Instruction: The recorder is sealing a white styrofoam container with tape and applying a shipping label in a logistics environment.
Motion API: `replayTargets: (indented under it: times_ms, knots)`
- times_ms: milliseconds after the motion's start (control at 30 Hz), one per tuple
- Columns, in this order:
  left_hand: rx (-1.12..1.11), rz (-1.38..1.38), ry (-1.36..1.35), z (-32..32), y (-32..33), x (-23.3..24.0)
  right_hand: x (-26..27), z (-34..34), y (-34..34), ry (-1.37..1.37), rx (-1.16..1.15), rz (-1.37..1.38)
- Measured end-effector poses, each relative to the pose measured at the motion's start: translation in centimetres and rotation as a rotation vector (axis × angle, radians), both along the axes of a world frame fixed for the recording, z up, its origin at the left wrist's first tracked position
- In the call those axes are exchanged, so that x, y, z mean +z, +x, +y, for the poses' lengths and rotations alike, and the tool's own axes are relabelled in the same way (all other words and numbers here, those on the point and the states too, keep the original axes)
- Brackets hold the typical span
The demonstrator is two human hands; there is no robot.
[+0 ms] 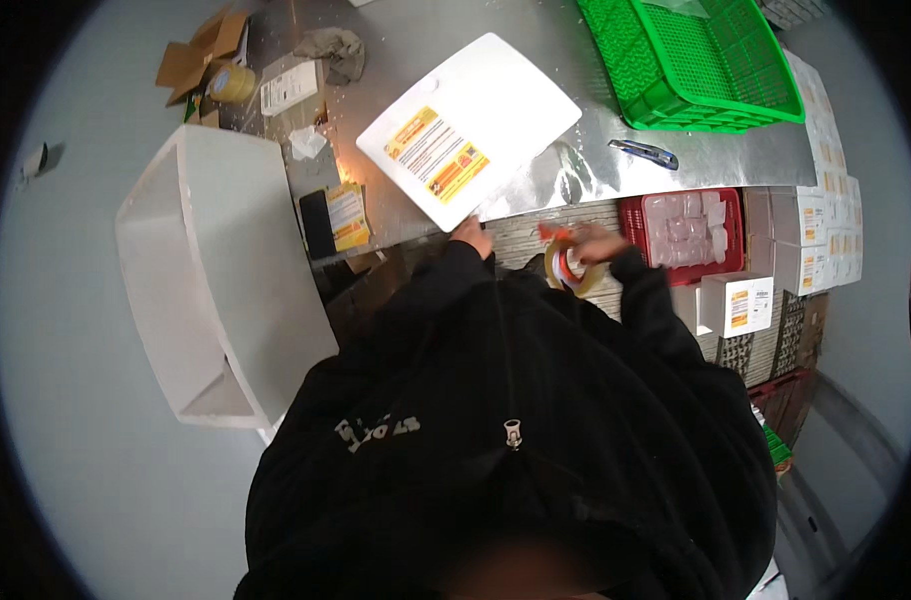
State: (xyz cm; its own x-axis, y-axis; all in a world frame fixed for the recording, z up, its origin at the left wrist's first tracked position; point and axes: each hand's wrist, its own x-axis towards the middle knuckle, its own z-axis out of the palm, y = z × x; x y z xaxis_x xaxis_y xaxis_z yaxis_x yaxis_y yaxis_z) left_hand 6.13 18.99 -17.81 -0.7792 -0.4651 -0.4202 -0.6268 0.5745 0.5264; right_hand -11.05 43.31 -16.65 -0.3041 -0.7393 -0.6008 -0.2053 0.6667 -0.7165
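Note:
A white foam box (500, 97) with a yellow-and-white printed label (438, 154) on its top lies at an angle on the metal table (395, 30). My left hand (476, 237) is at the box's near corner, its fingers partly hidden; whether they grip it cannot be made out. To the right, off the table's front edge, my right hand (599, 244) is closed around an orange-red tape dispenser (557, 234) carrying a roll of tape (595, 279). The right hand and dispenser are slightly blurred. A blue-and-grey utility knife (644, 154) rests on the table, right of the box.
A green plastic crate (714, 105) stands at the back right. Beneath it, a red crate (632, 214) holds clear packs, near stacked labelled white boxes (810, 214). At left are a large open foam box (238, 202), a dark phone (317, 225), leaflets (348, 214), and tape rolls (232, 82).

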Motion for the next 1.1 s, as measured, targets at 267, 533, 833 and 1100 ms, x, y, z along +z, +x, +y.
replayTargets:
  times_ms: [267,533,833,1100]
  knots:
    - [0.825,0.23,0.581,-11.8,3.0,3.9,10.8,-11.5,-15.8,-0.811,-0.669,-0.212]
    - [0.778,0.385,0.249,-14.7,-8.7,10.5,7.5,-15.3,-13.7,-0.865,-0.125,0.636]
    - [-0.002,0.471,0.106,-25.4,-15.9,10.8,17.2,-12.1,4.9,-0.46,-0.837,-0.605]
    - [0.092,0.264,1.306,-13.3,-8.3,22.5,23.7,-14.2,7.5,-0.661,-0.518,0.674]
